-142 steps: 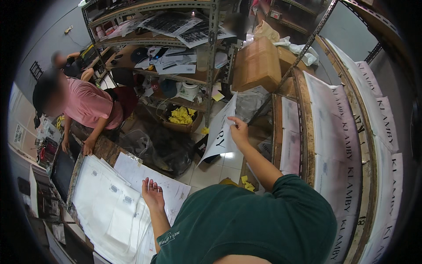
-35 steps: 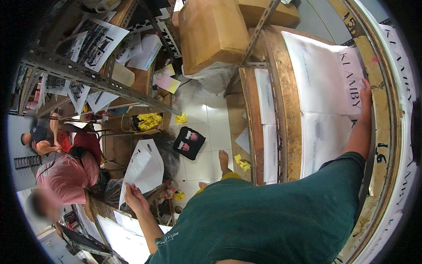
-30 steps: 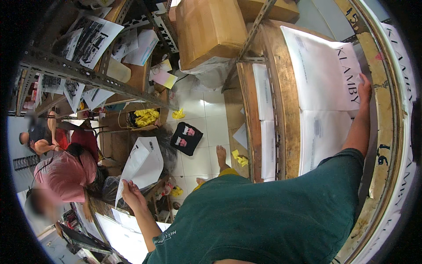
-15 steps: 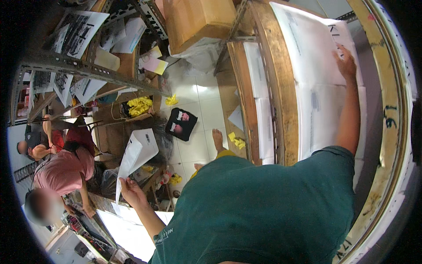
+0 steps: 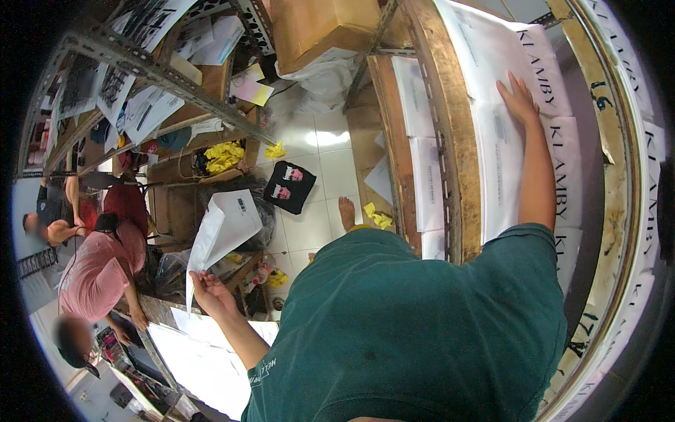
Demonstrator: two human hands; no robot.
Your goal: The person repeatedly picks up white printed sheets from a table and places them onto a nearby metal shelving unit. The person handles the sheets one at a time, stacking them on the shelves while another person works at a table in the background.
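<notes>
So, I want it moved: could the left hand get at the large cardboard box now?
Probably not: the left hand holds a white sheet, and the cardboard box looks well beyond it, across tiled floor.

Black capitals [image 5: 539,62] are lining white sheets [image 5: 485,60]. Handwritten numbers [image 5: 599,96] are marking the yellowish rail [image 5: 616,151]. Pale lettering [image 5: 265,373] is crossing the shirt [image 5: 436,316].

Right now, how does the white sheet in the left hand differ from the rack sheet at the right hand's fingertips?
Pose: the held sheet is up in the left hand, curled; the rack sheet, at the right hand, lies spread out on the rack.
Print: the held sheet's visible face shows a small dark block; the rack sheet has large black lettering along one side.
Both are mostly white.
</notes>
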